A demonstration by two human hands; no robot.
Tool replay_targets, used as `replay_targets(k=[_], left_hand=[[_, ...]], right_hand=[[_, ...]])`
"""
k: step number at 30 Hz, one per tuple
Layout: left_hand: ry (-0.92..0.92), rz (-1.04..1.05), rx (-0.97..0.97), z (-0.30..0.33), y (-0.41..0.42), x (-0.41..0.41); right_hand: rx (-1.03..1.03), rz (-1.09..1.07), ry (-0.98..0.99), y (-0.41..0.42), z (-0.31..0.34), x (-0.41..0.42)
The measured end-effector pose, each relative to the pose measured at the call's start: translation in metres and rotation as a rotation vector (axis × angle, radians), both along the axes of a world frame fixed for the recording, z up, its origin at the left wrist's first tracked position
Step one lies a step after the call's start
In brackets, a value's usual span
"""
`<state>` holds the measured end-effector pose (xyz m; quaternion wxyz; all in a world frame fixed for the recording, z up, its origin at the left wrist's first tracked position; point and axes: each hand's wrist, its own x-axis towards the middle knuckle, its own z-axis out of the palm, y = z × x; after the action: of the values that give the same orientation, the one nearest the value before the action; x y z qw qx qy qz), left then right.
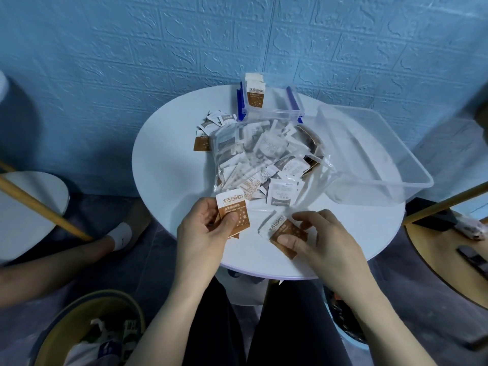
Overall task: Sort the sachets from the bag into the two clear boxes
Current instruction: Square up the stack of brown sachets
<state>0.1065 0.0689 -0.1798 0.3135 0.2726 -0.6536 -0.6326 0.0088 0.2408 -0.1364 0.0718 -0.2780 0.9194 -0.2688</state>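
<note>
A clear plastic bag full of white and brown sachets lies in the middle of the round white table. My left hand holds a small stack of brown-and-white sachets upright at the table's near edge. My right hand pinches another brown sachet that lies on the table. At the back a small clear box with blue clips holds upright brown sachets. A large clear box sits at the right with nothing in it.
Several loose sachets lie on the table left of the bag. Stools with wooden legs stand at both sides, a basket is on the floor at the lower left, and another person's leg and shoe show at the left. A blue wall is behind.
</note>
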Motion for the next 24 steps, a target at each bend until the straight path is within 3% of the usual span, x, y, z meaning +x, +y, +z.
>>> replay_targets(k=[9, 11, 16, 21, 24], left_hand=[[0.006, -0.033, -0.011, -0.001, 0.0, 0.001], [0.01, -0.048, -0.017, -0.001, 0.0, 0.002], [0.068, -0.1, -0.008, 0.002, 0.002, 0.003], [0.131, -0.116, -0.05, 0.007, 0.006, 0.008], [0.146, -0.11, -0.055, 0.009, 0.007, 0.011]], right_hand=[[0.07, 0.009, -0.078, -0.009, 0.007, -0.002], [-0.017, 0.023, -0.087, -0.007, 0.008, -0.001], [-0.535, 0.063, -0.344, -0.012, 0.012, 0.005], [-0.673, 0.058, -0.516, -0.035, 0.002, 0.019], [-0.529, -0.027, -0.3, -0.042, -0.008, 0.025]])
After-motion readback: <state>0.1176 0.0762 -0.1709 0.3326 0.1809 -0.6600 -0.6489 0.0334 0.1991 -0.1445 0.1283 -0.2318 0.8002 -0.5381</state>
